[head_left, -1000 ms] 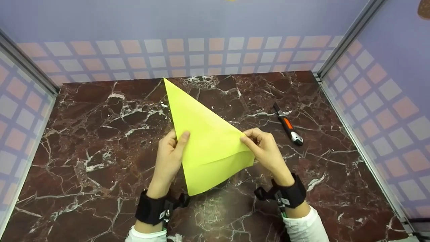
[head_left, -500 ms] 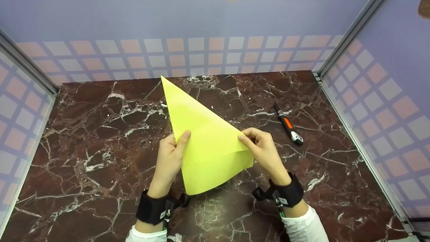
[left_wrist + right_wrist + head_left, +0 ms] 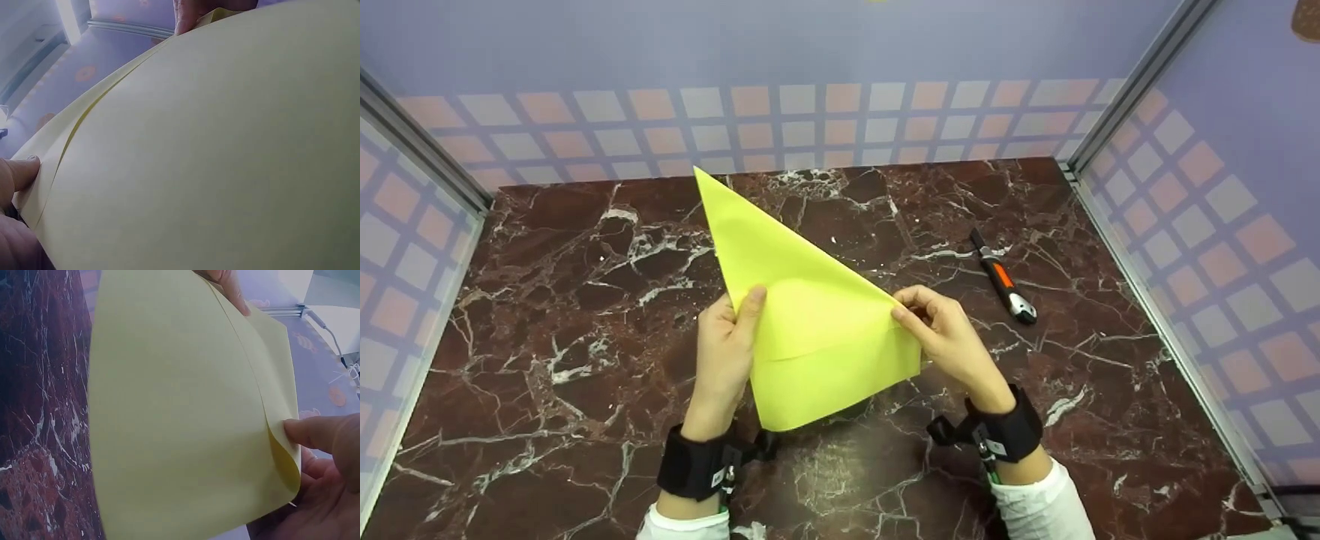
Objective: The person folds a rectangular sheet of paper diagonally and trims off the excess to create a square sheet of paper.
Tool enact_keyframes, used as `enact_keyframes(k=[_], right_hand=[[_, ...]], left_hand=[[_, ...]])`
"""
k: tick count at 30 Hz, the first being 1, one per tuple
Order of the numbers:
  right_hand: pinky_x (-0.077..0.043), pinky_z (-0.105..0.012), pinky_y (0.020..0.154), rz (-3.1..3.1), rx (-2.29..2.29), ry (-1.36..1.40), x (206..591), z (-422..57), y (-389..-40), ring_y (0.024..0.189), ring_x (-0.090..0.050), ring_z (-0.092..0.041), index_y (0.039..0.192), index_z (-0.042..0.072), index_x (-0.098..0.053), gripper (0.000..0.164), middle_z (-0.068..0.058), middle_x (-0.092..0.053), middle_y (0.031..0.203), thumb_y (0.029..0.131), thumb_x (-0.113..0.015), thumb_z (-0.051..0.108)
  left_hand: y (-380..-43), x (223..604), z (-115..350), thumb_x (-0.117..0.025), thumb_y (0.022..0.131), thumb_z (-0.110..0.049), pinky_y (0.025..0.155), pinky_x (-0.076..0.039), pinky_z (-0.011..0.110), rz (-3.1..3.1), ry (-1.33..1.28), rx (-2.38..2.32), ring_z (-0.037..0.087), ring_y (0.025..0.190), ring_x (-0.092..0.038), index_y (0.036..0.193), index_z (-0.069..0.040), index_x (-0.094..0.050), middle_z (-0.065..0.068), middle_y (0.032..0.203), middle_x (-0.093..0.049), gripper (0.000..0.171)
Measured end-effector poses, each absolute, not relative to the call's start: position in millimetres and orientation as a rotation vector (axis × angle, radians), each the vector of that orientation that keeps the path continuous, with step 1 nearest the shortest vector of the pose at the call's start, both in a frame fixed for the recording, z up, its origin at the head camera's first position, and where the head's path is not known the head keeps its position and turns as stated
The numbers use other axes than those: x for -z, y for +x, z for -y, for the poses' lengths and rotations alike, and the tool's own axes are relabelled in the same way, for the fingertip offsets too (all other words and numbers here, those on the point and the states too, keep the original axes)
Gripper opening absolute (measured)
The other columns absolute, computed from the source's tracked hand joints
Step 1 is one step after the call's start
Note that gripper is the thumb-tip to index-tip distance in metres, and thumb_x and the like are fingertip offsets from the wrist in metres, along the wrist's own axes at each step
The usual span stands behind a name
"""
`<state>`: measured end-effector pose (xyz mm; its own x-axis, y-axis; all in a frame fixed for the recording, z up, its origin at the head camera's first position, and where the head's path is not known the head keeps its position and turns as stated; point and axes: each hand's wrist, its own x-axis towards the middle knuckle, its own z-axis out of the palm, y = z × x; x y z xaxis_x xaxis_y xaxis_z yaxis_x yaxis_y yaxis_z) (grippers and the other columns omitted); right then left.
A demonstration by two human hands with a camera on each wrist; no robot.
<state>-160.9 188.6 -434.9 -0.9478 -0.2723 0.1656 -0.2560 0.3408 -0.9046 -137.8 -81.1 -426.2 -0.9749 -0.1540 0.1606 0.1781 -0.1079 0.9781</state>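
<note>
A sheet of yellow paper (image 3: 817,330), folded over along a slanting upper edge, is held up above the table between both hands. My left hand (image 3: 725,360) pinches its left edge, thumb on the near face and fingers behind. At the right end of the fold, my right hand (image 3: 949,334) pinches the paper between thumb and fingers. The folded flap's free edge crosses the lower part of the sheet. In the right wrist view the paper (image 3: 180,410) shows the flap bulging slightly apart near the right thumb (image 3: 315,432). The fingers behind the sheet are partly hidden.
A utility knife (image 3: 1003,281) with a black and orange handle lies on the dark marbled table (image 3: 585,390), right of the paper. Patterned panels (image 3: 840,124) stand along the back and both sides. Small white specks dot the table behind the paper.
My left hand has shifted a little left, carrying the paper's upper tip left with it. The flap's edge now lies lower and flatter against the sheet. The right hand has hardly moved.
</note>
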Motion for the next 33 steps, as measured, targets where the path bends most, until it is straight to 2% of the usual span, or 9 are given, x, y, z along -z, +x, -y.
enact_keyframes(k=[6, 14, 20, 24, 27, 30, 31, 33], right_hand=[[-0.047, -0.016, 0.064, -2.635, 1.775, -0.519, 434.4, -190.8, -161.8, 0.072, -0.056, -0.005, 0.096, -0.003, -0.068, 0.01, -0.011, -0.067, 0.085, 0.097, -0.062, 0.005], [-0.038, -0.015, 0.052, -2.743, 1.792, -0.458, 433.6, -193.1, -161.4, 0.059, -0.049, -0.005, 0.088, 0.004, -0.073, 0.01, -0.007, -0.068, 0.078, 0.092, -0.07, 0.012], [-0.034, -0.014, 0.048, -2.832, 1.78, -0.493, 433.4, -200.1, -162.9, 0.054, -0.045, -0.002, 0.088, 0.002, -0.073, 0.01, -0.009, -0.067, 0.072, 0.091, -0.071, 0.011], [-0.037, -0.013, 0.05, -2.915, 1.752, -0.531, 429.3, -206.3, -161.8, 0.056, -0.05, -0.002, 0.087, 0.002, -0.074, 0.011, -0.009, -0.072, 0.073, 0.09, -0.073, 0.012], [-0.039, -0.012, 0.052, -2.991, 1.703, -0.557, 424.2, -210.4, -158.1, 0.059, -0.056, -0.003, 0.088, 0.003, -0.076, 0.01, -0.007, -0.077, 0.078, 0.089, -0.074, 0.013], [-0.038, -0.011, 0.052, -3.109, 1.608, -0.628, 419.2, -213.1, -152.2, 0.059, -0.056, -0.004, 0.088, 0.004, -0.076, 0.009, -0.006, -0.077, 0.08, 0.088, -0.075, 0.013], [-0.037, -0.012, 0.052, -3.152, 1.574, -0.672, 417.7, -213.2, -150.4, 0.059, -0.056, -0.004, 0.089, 0.005, -0.076, 0.008, -0.006, -0.077, 0.08, 0.087, -0.075, 0.012], [-0.04, -0.012, 0.055, -3.249, 1.484, -0.769, 414.7, -212.1, -146.5, 0.062, -0.058, -0.006, 0.089, 0.005, -0.076, 0.007, -0.005, -0.076, 0.08, 0.086, -0.076, 0.011]], left_hand=[[-137.9, 424.8, 86.6, -0.053, 0.103, -0.011, 0.068, -0.063, 0.033, 1.841, -0.017, 2.23, 0.017, 0.076, -0.074, 0.111, 0.009, -0.066, 0.002, 0.089, -0.077, 0.025], [-138.0, 424.1, 86.3, -0.055, 0.102, -0.01, 0.065, -0.063, 0.032, 1.836, -0.031, 2.212, 0.016, 0.073, -0.074, 0.106, 0.009, -0.066, 0.0, 0.085, -0.076, 0.023], [-139.7, 425.1, 86.9, -0.063, 0.097, -0.005, 0.068, -0.063, 0.031, 1.82, -0.001, 2.189, 0.015, 0.076, -0.076, 0.111, 0.011, -0.067, 0.001, 0.088, -0.079, 0.022], [-140.8, 424.2, 88.7, -0.066, 0.094, -0.002, 0.076, -0.063, 0.029, 1.775, 0.034, 2.15, 0.015, 0.081, -0.076, 0.114, 0.012, -0.066, 0.01, 0.094, -0.079, 0.024], [-139.6, 420.9, 88.1, -0.069, 0.09, 0.002, 0.089, -0.06, 0.027, 1.698, 0.053, 2.03, 0.011, 0.098, -0.072, 0.126, 0.006, -0.059, 0.011, 0.114, -0.074, 0.038], [-138.1, 419.3, 83.9, -0.073, 0.083, 0.005, 0.102, -0.054, 0.028, 1.607, -0.003, 1.726, 0.01, 0.12, -0.062, 0.134, 0.004, -0.049, 0.009, 0.134, -0.062, 0.056], [-137.7, 419.1, 81.5, -0.074, 0.081, 0.006, 0.107, -0.051, 0.029, 1.575, -0.047, 1.592, 0.011, 0.124, -0.059, 0.131, 0.004, -0.05, 0.007, 0.135, -0.06, 0.056], [-137.8, 419.9, 75.7, -0.076, 0.08, 0.001, 0.111, -0.048, 0.032, 1.543, -0.172, 1.314, 0.013, 0.125, -0.056, 0.119, 0.006, -0.055, 0.008, 0.129, -0.061, 0.045]])
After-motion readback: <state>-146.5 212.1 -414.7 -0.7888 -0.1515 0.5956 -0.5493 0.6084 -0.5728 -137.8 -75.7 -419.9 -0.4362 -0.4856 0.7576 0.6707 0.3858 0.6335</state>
